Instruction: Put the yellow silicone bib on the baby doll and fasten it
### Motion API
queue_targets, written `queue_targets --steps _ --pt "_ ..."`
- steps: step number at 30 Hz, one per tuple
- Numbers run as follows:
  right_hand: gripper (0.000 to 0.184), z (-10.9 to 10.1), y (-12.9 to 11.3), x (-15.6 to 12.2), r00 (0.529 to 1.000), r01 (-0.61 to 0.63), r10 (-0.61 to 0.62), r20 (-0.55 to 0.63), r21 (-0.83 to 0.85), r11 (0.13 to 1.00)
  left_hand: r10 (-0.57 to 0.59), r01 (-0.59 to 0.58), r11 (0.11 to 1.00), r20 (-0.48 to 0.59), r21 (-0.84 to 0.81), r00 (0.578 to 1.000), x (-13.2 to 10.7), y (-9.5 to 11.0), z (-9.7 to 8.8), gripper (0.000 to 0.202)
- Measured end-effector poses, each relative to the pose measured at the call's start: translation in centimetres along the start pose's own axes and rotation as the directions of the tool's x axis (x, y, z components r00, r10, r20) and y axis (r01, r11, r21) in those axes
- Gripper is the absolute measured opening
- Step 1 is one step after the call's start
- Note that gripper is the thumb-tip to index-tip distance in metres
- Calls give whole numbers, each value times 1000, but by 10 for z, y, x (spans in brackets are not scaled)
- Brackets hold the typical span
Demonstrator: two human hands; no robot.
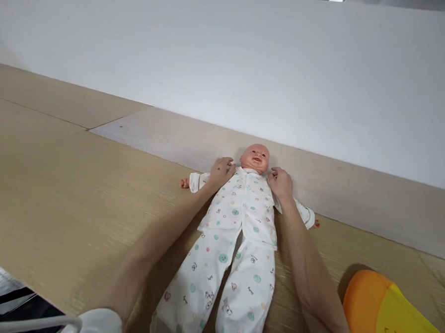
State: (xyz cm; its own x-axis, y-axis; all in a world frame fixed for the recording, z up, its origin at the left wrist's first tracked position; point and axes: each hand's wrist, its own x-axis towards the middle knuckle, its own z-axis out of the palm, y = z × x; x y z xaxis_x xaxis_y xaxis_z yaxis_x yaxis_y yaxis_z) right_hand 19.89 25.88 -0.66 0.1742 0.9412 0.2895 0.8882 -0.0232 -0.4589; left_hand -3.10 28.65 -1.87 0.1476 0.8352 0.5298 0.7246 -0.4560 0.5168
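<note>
A baby doll (255, 158) lies on its back, head toward the wall and arms spread out to the sides. It wears a white pyjama shirt (242, 207) and matching white trousers (246, 287), both printed with coloured dots and small animals. My left hand (222, 171) is at the shoulder on the picture's left, fingers bent over the shirt cloth near the neck. At the opposite shoulder, my right hand (281, 183) curls its fingers on the shirt beside the collar. The fingertips of both hands are partly hidden against the cloth. The trouser ends run past the lower picture edge.
The doll rests on a wooden tabletop (94, 189) with a paler strip (164, 133) along the back. Behind that rises a white wall panel (228, 62). An orange and yellow cushion-like item (383, 304) lies at the lower right. A white cable (31, 323) crosses the lower left corner.
</note>
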Motion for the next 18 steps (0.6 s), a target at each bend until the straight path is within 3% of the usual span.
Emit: queue_targets --steps 2,3,5,7,9,10,11,13,14,16,18 --pt "29 -9 -9 -19 991 9 -20 -130 -87 996 33 -26 994 -74 104 997 -16 7 -13 26" --pt "29 -14 -14 -29 987 -3 -16 -160 -119 993 13 -6 991 -50 131 999 -25 11 -21 27" --pt "33 -24 -24 -50 992 -55 39 -122 -131 990 -145 136 978 50 158 988 -44 18 -40 31" --pt "39 -36 -32 -69 993 -111 107 -43 -119 987 -297 266 951 222 158 929 -59 23 -59 37" --pt "46 -47 -36 -87 982 -174 180 58 -93 980 -325 297 946 359 130 875 -71 27 -78 45" --pt "50 -52 -37 -96 969 -210 217 122 -71 975 -336 336 938 467 87 818 -74 29 -86 49" --pt "53 -57 -37 -105 949 -248 251 191 -40 968 -334 404 915 595 19 731 -77 31 -94 51" --pt "59 -66 -35 -125 904 -320 284 319 66 945 -242 538 834 797 -120 554 -82 35 -106 52" --pt "60 -70 -33 -136 887 -351 276 370 150 924 -182 592 788 852 -172 490 -84 36 -109 53" --pt "67 -77 -30 -157 855 -415 227 466 353 838 -101 647 722 888 -244 448 -88 39 -113 61" --pt "83 -81 -28 -174 784 -530 174 596 496 688 -81 695 657 889 -293 451 -95 42 -110 68"
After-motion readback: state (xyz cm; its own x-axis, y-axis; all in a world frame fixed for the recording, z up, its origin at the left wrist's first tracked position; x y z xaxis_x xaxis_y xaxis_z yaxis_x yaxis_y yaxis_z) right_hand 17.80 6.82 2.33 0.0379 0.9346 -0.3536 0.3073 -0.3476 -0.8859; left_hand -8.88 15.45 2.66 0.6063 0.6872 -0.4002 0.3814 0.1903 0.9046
